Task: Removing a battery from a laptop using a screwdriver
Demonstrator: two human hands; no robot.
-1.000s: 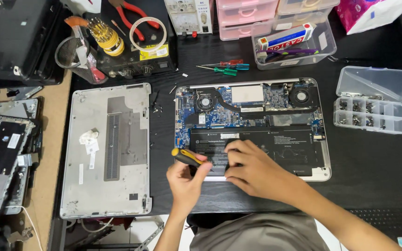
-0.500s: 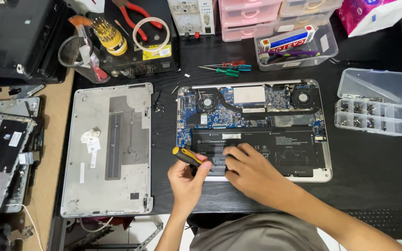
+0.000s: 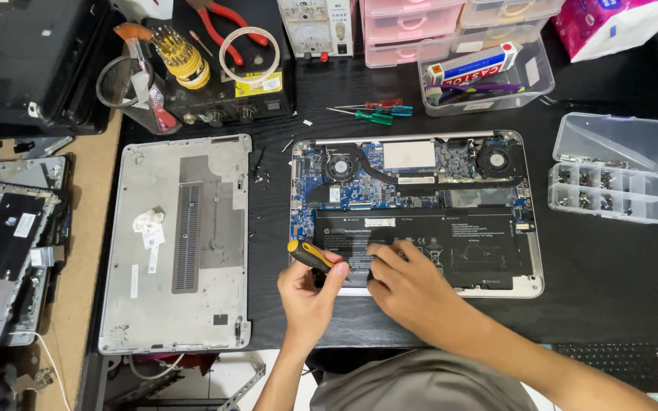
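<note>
An opened silver laptop (image 3: pixel 531 283) lies bottom-up on the black desk, showing a blue circuit board, two fans and a wide black battery (image 3: pixel 458 247). My left hand (image 3: pixel 308 297) grips a screwdriver (image 3: pixel 310 256) with a yellow and black handle at the battery's front left corner. My right hand (image 3: pixel 413 285) rests fingers-down on the battery's front edge, right beside the screwdriver tip. The tip itself is hidden by my fingers.
The laptop's grey bottom cover (image 3: pixel 180 243) lies to the left. A clear compartment box of screws (image 3: pixel 611 183) stands open at the right. Small screwdrivers (image 3: pixel 375 113), a bit set (image 3: pixel 180 53), pliers (image 3: pixel 226 19), pink drawers and a clear bin line the back. Dismantled parts (image 3: pixel 1 251) sit far left.
Both hands stay at the battery's front left corner with only slight shifts; the screwdriver remains in my left hand.
</note>
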